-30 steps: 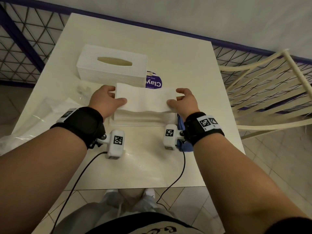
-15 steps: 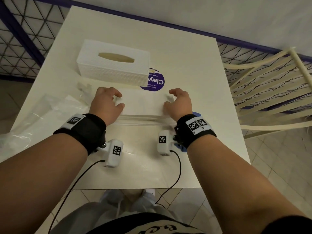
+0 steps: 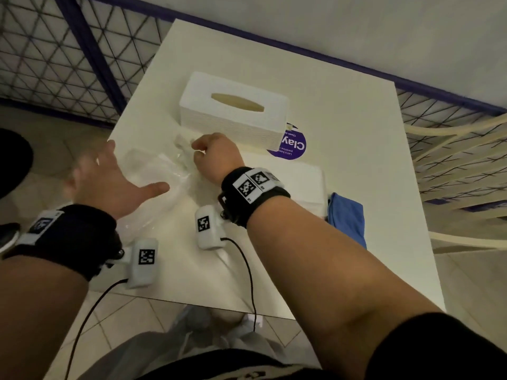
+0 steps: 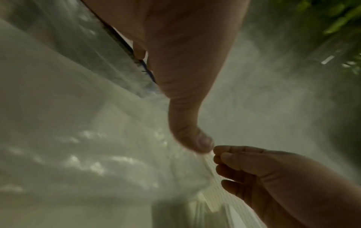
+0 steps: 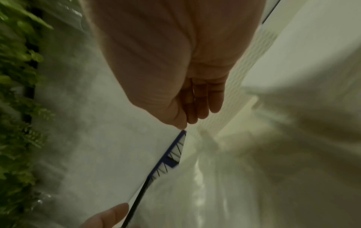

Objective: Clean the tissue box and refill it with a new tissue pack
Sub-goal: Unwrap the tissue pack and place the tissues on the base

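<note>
Head view, lower frame: two forearms reach up from the bottom edge, each with a black wrist strap and a white camera unit.

Left of centre, the left hand [image 3: 109, 182] is spread, fingers straight, thumb out, above a clear plastic wrapper [image 3: 156, 174] lying crumpled on the table [image 3: 356, 127]. Contact with the wrapper cannot be confirmed.

At centre, the right hand [image 3: 216, 154] has its fingers curled at the wrapper's far end. The left wrist view shows the thumb meeting the fingertips there; it appears to pinch the film, though blur leaves this uncertain.

Right of centre, a bare stack of tissues [image 3: 307, 179] lies flat, partly hidden by the right wrist. A blue cloth [image 3: 348, 218] lies just beside it, at the right.

Beyond the hands, upper centre, the tissue box [image 3: 233, 111] stands upright, its slot showing no tissue. A purple round sticker [image 3: 293, 146] shows at its near right corner.

Judgement: the step in hand is clearing away the empty wrapper; the refill is not yet done. The next move calls for lifting the light film clear without dragging the stack, then opening the box.

Count: one box, one stack, one wrapper, one cloth, one sticker, two hands.
</note>
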The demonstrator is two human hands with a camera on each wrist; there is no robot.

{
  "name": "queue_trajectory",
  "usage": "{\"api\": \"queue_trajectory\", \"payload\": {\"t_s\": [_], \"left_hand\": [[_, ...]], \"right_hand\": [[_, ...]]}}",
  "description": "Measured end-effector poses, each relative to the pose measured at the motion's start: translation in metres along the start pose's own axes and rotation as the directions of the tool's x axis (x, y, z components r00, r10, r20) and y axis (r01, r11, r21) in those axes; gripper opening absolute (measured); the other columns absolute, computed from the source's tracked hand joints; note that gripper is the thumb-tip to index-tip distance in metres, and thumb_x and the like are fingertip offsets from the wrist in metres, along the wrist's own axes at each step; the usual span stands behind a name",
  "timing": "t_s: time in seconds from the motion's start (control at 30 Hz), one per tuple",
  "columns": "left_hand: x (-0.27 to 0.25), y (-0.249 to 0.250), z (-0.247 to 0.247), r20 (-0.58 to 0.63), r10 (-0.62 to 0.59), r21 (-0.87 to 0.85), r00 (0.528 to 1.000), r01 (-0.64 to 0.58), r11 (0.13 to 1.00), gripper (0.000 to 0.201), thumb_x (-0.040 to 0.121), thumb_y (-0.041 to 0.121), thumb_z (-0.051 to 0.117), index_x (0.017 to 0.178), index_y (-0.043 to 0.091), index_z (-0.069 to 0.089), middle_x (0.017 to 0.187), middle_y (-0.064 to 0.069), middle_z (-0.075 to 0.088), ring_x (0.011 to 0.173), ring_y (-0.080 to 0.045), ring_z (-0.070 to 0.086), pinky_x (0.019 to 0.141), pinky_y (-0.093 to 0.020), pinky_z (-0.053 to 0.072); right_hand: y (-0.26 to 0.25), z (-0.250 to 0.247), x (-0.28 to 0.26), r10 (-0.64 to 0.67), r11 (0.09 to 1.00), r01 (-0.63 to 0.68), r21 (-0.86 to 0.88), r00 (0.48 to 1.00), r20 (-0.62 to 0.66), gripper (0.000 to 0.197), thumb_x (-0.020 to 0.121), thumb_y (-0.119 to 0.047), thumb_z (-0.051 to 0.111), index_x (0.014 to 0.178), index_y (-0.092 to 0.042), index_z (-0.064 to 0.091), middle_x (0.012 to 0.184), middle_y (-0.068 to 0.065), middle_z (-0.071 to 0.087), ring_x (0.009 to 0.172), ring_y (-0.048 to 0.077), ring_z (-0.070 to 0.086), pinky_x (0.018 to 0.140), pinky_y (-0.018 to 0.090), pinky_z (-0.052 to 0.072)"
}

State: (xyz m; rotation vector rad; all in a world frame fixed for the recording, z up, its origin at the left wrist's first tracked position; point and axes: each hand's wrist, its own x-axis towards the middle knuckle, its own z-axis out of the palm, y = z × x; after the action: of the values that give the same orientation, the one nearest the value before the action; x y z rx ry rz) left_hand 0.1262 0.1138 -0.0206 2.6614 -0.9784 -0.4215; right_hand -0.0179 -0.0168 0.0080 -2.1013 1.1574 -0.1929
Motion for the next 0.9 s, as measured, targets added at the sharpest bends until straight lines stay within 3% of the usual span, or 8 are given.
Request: {"api": "queue_trajectory", "payload": {"t_s": [0.13, 0.2, 0.4, 0.53, 0.67, 0.77, 0.83, 0.9], "left_hand": [[0.007, -0.034, 0.006, 0.23, -0.016, 0.102, 0.973, -0.007, 0.995, 0.145, 0.036, 0.075, 0.079, 0.151, 0.026, 0.004, 0.157, -0.008, 0.023, 0.141, -0.033, 0.025, 0.111, -0.058, 0.025], [0.005, -0.045, 0.011, 0.263, 0.002, 0.142, 0.965, -0.041, 0.989, 0.152, 0.025, 0.084, 0.071, 0.149, 0.031, 0.0, 0.155, -0.007, 0.025, 0.139, -0.032, 0.029, 0.108, -0.059, 0.028], [-0.016, -0.053, 0.019, 0.212, 0.042, 0.188, 0.976, -0.083, 0.979, 0.14, 0.043, 0.076, 0.074, 0.151, 0.028, -0.001, 0.15, -0.009, 0.03, 0.136, -0.033, 0.031, 0.104, -0.059, 0.024], [-0.017, -0.056, 0.02, 0.169, 0.061, 0.104, 0.984, -0.08, 0.991, 0.13, 0.047, 0.07, 0.072, 0.15, 0.03, 0.002, 0.144, -0.009, 0.034, 0.132, -0.034, 0.033, 0.103, -0.059, 0.024], [-0.016, -0.055, 0.018, 0.174, 0.063, 0.089, 0.983, -0.079, 0.993, 0.129, 0.047, 0.069, 0.072, 0.149, 0.033, 0.0, 0.143, -0.008, 0.032, 0.132, -0.033, 0.032, 0.104, -0.059, 0.023], [-0.015, -0.056, 0.017, 0.199, 0.056, 0.084, 0.978, -0.074, 0.994, 0.133, 0.045, 0.069, 0.074, 0.148, 0.036, -0.003, 0.144, -0.007, 0.03, 0.133, -0.032, 0.033, 0.104, -0.059, 0.023], [-0.014, -0.056, 0.016, 0.215, 0.054, 0.106, 0.975, -0.079, 0.991, 0.137, 0.043, 0.071, 0.075, 0.148, 0.037, -0.005, 0.145, -0.007, 0.03, 0.132, -0.032, 0.033, 0.103, -0.057, 0.026], [-0.014, -0.057, 0.016, 0.228, 0.05, 0.14, 0.972, -0.084, 0.987, 0.141, 0.041, 0.074, 0.075, 0.149, 0.036, -0.008, 0.145, -0.007, 0.03, 0.133, -0.032, 0.032, 0.102, -0.055, 0.028]], "right_hand": [[-0.032, 0.028, 0.019, 0.038, 0.997, -0.027, -0.075, 0.988, 0.15, 0.04, 0.09, -0.009, 0.05, 0.13, -0.011, 0.057, 0.137, 0.009, 0.053, 0.125, 0.024, 0.051, 0.103, 0.027, 0.038], [-0.042, 0.039, 0.025, 0.083, 0.98, -0.037, -0.195, 0.969, 0.232, 0.039, 0.094, -0.015, 0.049, 0.132, -0.007, 0.052, 0.139, 0.009, 0.052, 0.127, 0.024, 0.049, 0.106, 0.029, 0.035], [-0.054, 0.066, 0.034, 0.235, 0.924, -0.106, -0.368, 0.915, 0.328, 0.022, 0.089, -0.033, 0.057, 0.089, -0.011, 0.057, 0.113, 0.011, 0.067, 0.097, 0.027, 0.062, 0.081, 0.033, 0.05], [-0.062, 0.067, 0.035, 0.272, 0.906, -0.096, -0.413, 0.878, 0.395, 0.035, 0.095, -0.028, 0.05, 0.117, -0.004, 0.06, 0.126, 0.014, 0.06, 0.116, 0.03, 0.056, 0.099, 0.036, 0.044], [-0.062, 0.066, 0.033, 0.272, 0.881, -0.056, -0.471, 0.873, 0.406, 0.038, 0.097, -0.028, 0.048, 0.126, -0.006, 0.055, 0.134, 0.011, 0.054, 0.124, 0.028, 0.051, 0.105, 0.034, 0.038], [-0.059, 0.06, 0.033, 0.29, 0.893, -0.094, -0.44, 0.868, 0.404, 0.026, 0.097, -0.024, 0.048, 0.11, -0.005, 0.061, 0.124, 0.014, 0.058, 0.117, 0.026, 0.056, 0.096, 0.024, 0.044], [-0.057, 0.057, 0.032, 0.248, 0.916, -0.09, -0.392, 0.894, 0.373, 0.028, 0.095, -0.022, 0.053, 0.114, -0.004, 0.062, 0.124, 0.013, 0.06, 0.101, 0.023, 0.062, 0.081, 0.016, 0.049], [-0.054, 0.057, 0.035, 0.2, 0.912, -0.065, -0.404, 0.932, 0.301, 0.019, 0.091, -0.025, 0.057, 0.094, -0.008, 0.064, 0.107, 0.009, 0.064, 0.095, 0.024, 0.061, 0.073, 0.023, 0.049]]}}
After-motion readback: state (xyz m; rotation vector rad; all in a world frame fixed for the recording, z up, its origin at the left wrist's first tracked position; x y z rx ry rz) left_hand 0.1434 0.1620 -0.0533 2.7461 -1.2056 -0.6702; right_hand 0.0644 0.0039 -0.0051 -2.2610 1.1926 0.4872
